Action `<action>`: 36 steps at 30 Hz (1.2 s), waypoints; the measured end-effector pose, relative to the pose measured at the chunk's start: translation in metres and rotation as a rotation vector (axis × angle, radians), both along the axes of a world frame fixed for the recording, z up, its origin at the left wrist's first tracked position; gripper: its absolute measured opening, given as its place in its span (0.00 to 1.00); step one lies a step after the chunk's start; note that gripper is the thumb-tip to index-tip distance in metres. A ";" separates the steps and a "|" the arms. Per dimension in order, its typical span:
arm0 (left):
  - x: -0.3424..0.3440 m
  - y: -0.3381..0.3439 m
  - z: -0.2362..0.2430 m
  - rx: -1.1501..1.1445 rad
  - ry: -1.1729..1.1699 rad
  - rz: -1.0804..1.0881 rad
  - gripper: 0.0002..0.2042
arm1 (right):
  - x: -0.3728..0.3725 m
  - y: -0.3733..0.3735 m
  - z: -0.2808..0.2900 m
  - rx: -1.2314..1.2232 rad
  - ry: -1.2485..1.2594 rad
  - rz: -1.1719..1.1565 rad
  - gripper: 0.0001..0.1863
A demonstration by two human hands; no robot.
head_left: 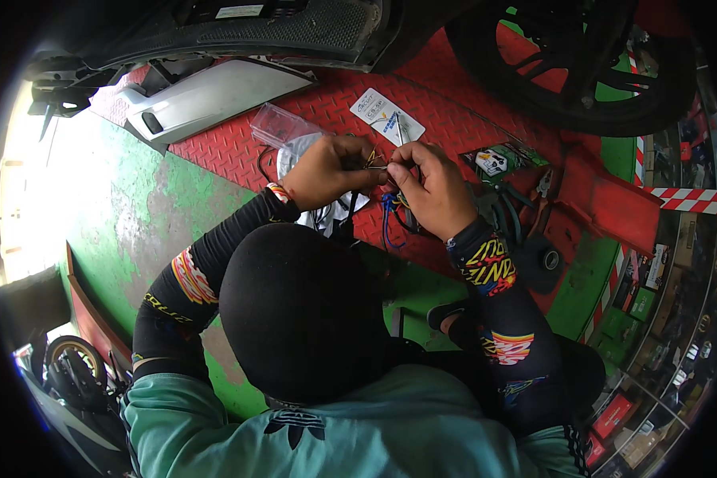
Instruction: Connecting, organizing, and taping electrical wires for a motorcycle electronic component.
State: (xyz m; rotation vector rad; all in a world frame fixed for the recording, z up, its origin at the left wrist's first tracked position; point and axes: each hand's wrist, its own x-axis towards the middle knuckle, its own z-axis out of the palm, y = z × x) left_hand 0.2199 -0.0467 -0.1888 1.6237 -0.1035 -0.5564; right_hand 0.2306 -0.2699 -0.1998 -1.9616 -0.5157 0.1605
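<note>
My left hand (pixel 327 171) and my right hand (pixel 434 187) meet over a red patterned metal platform, fingertips almost touching. Both are closed in a pinch on thin wires (pixel 377 167). A slim silvery rod (pixel 399 127) sticks up from beside my right fingers; its kind is unclear. Below the hands hang blue wires (pixel 390 213) and dark cables. Beyond them lies a white printed card (pixel 374 111). A clear plastic case (pixel 277 126) and a white plastic bag (pixel 291 151) lie by my left hand, the bag partly hidden.
Right of my hands are a green-black packet (pixel 506 161), pliers (pixel 543 187) and a black tape roll (pixel 550 259). A motorcycle wheel (pixel 570 103) stands at the far right, a silver body panel (pixel 215 99) far left. Shelves of boxed goods (pixel 637 342) line the right side.
</note>
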 end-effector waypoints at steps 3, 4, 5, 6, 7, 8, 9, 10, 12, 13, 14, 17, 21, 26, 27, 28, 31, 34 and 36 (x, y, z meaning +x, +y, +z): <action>0.000 0.000 -0.002 0.005 -0.024 0.000 0.09 | 0.002 -0.003 0.002 -0.039 -0.071 0.015 0.09; 0.000 0.000 -0.002 0.022 -0.046 0.003 0.09 | 0.004 -0.003 0.003 -0.081 -0.149 0.037 0.08; 0.000 0.000 -0.001 0.022 -0.045 0.003 0.09 | 0.006 -0.003 0.003 -0.122 -0.225 0.061 0.08; 0.000 -0.001 0.001 0.082 -0.077 0.008 0.09 | 0.006 -0.004 0.005 -0.122 -0.224 0.062 0.08; -0.001 -0.001 0.002 0.141 -0.109 0.013 0.10 | 0.007 -0.004 0.008 -0.136 -0.244 0.071 0.08; -0.001 -0.001 0.002 0.142 -0.110 0.014 0.10 | 0.008 -0.003 0.010 -0.148 -0.265 0.080 0.07; -0.001 -0.001 0.003 0.160 -0.145 0.020 0.11 | 0.008 -0.003 0.011 -0.148 -0.265 0.081 0.07; -0.002 -0.001 0.003 0.179 -0.181 0.026 0.11 | 0.008 -0.002 0.011 -0.147 -0.229 0.077 0.08; -0.002 -0.001 0.004 0.215 -0.218 0.016 0.11 | 0.008 -0.001 0.012 -0.149 -0.192 0.073 0.08; -0.002 -0.001 0.005 0.252 -0.255 0.006 0.10 | 0.008 -0.001 0.013 -0.153 -0.138 0.063 0.08; -0.003 -0.001 0.004 0.252 -0.255 0.006 0.10 | 0.008 -0.001 0.013 -0.157 -0.085 0.052 0.09; -0.004 -0.001 0.001 0.162 -0.216 0.022 0.09 | 0.010 -0.001 0.013 -0.039 0.219 0.079 0.10; -0.004 0.000 -0.006 0.144 -0.223 0.020 0.09 | 0.021 -0.004 0.006 -0.004 0.443 0.132 0.12; -0.001 0.005 -0.005 0.252 -0.452 -0.041 0.07 | 0.033 -0.003 0.006 0.078 0.951 0.092 0.10; 0.001 0.004 -0.004 0.271 -0.557 -0.066 0.07 | 0.034 -0.004 0.007 0.078 0.950 0.087 0.10; 0.002 0.003 -0.003 0.289 -0.662 -0.091 0.07 | 0.036 -0.007 0.006 0.164 1.155 0.059 0.10; 0.001 0.006 -0.005 0.297 -0.626 -0.103 0.07 | 0.033 -0.009 0.015 0.221 1.257 0.060 0.10; -0.002 0.005 -0.004 0.226 -0.423 -0.051 0.07 | 0.026 -0.018 0.014 0.198 0.993 0.100 0.09; -0.004 0.004 -0.003 0.189 -0.387 -0.038 0.06 | 0.020 -0.022 0.014 0.206 0.840 0.122 0.08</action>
